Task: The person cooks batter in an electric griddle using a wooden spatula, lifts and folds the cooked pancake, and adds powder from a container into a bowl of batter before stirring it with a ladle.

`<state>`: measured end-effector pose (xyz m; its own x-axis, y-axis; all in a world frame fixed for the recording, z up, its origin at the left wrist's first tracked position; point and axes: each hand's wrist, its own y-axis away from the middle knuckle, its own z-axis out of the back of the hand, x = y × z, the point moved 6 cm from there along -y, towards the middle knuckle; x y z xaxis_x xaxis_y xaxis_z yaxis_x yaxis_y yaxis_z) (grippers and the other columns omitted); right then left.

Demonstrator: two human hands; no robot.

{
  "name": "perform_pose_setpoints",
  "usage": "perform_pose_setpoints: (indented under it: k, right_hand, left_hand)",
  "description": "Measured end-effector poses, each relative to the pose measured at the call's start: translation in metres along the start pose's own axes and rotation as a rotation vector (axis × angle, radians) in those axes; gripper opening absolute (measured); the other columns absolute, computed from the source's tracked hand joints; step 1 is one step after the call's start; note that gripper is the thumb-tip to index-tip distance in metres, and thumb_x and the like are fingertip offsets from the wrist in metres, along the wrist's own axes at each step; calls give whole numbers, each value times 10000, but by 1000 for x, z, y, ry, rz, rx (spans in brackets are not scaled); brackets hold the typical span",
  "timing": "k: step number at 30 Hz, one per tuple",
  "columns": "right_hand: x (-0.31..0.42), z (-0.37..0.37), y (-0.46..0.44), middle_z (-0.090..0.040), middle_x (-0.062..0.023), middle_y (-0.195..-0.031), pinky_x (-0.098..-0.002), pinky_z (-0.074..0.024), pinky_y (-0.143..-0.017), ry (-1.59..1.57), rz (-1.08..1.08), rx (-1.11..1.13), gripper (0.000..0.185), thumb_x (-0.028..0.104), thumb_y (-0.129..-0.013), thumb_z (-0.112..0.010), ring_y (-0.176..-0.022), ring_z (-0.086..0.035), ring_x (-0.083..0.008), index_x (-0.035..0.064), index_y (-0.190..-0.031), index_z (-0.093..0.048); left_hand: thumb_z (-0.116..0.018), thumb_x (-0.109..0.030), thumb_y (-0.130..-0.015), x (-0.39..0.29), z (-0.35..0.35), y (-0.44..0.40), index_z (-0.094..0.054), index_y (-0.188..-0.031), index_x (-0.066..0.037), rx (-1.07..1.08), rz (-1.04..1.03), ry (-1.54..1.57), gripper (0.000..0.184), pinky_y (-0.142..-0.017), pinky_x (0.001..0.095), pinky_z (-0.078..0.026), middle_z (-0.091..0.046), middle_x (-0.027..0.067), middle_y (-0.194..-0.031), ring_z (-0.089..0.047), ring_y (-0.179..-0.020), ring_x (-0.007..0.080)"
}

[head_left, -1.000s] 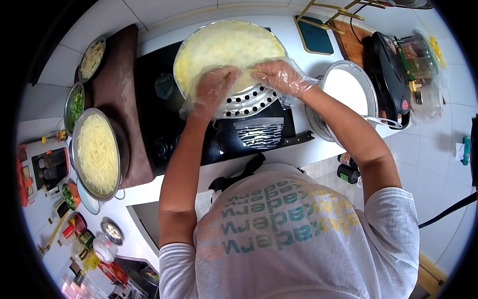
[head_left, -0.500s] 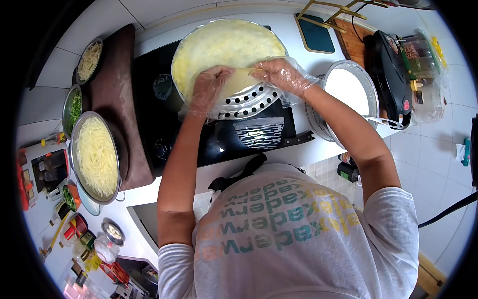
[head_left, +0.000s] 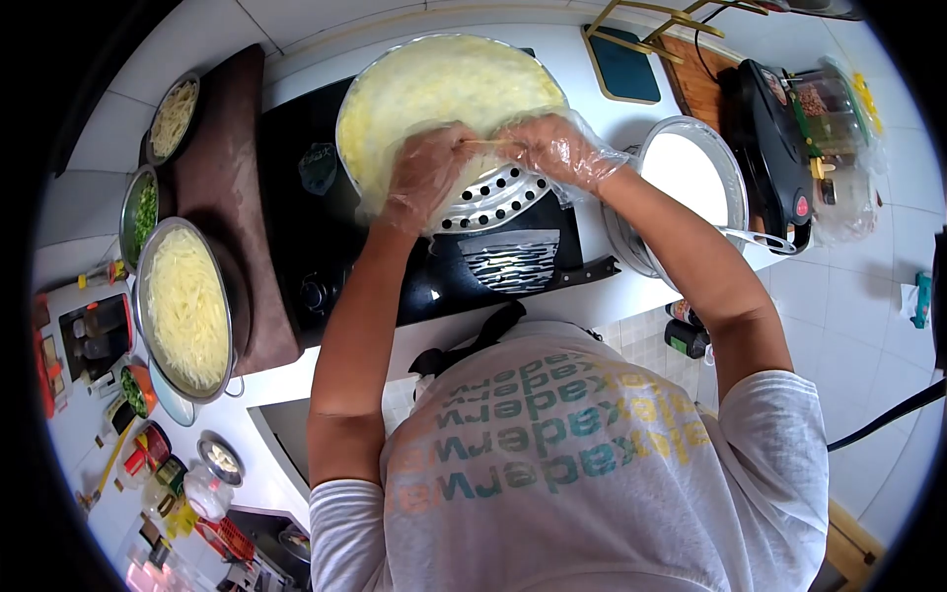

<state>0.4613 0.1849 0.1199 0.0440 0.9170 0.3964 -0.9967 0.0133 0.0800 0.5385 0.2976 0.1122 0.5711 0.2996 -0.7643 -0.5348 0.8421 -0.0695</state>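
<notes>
A large round yellowish sheet [head_left: 444, 89] covers most of a perforated metal tray [head_left: 496, 209] on the black cooktop [head_left: 296, 237]. Both hands wear clear plastic gloves. My left hand [head_left: 431, 170] is closed on the sheet's near edge, left of centre. My right hand [head_left: 548, 148] pinches the same edge a little to the right. A short stretch of the edge is pulled taut and raised between them. The tray's bare holes show just below the hands. A knife with a patterned wide blade [head_left: 511, 260] lies on the cooktop's near side.
Left, a brown board [head_left: 219, 197] stands beside bowls of pale shreds [head_left: 185, 306], chopped greens [head_left: 146, 212] and more shreds [head_left: 175, 120]. Right, a pot of white liquid [head_left: 686, 178] holds a ladle, near a black appliance [head_left: 774, 148]. A dark green board [head_left: 621, 67] lies at the back.
The edge between my hands, which hung down as a flap, is now lifted into a thin taut line. My hands have shifted only slightly, and the view has moved a little.
</notes>
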Motion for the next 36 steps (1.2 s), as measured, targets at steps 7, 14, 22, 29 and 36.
perform_pose_setpoints:
  k: [7,14,22,29,36]
  right_hand:
    - [-15,3,10,-601,-139,-853,-360,-446,-740,-104,-10,-59,224,248,-810,-523,-792,-563,-305,69,-917,-606]
    - [4,0,11,-576,-95,-963,-338,-468,-732,72,109,35,189,190,-793,-552,-835,-564,-254,84,-948,-575]
    - [14,2,21,-549,-35,-1073,-325,-441,-844,318,311,-88,228,272,-780,-566,-982,-528,-217,106,-934,-589]
    - [40,-3,-11,-478,-63,-1190,-333,-376,-922,105,256,1,437,447,-792,-510,-1099,-454,-209,110,-1068,-542]
    - [36,-39,-21,-234,-99,-1367,-361,-194,-1037,277,223,100,564,401,-786,-527,-1260,-225,-269,181,-1276,-353]
  left_hand:
    - [-590,-174,-800,17,59,22,-599,-791,-51,-422,159,305,123,-577,219,-398,-532,-12,-674,-467,-615,59]
    - [-594,-113,-794,34,100,51,-591,-835,-15,-804,175,681,106,-652,191,-398,-556,-1,-777,-486,-699,58]
    - [-592,-71,-787,53,119,69,-576,-842,0,-1083,173,1000,91,-570,212,-439,-561,28,-743,-516,-634,82]
    - [-581,-121,-803,41,121,69,-562,-880,7,-966,221,744,151,-604,221,-448,-572,44,-760,-535,-651,101]
    - [-585,-90,-791,25,160,71,-560,-917,16,-1088,176,840,166,-631,246,-467,-581,76,-835,-552,-710,131]
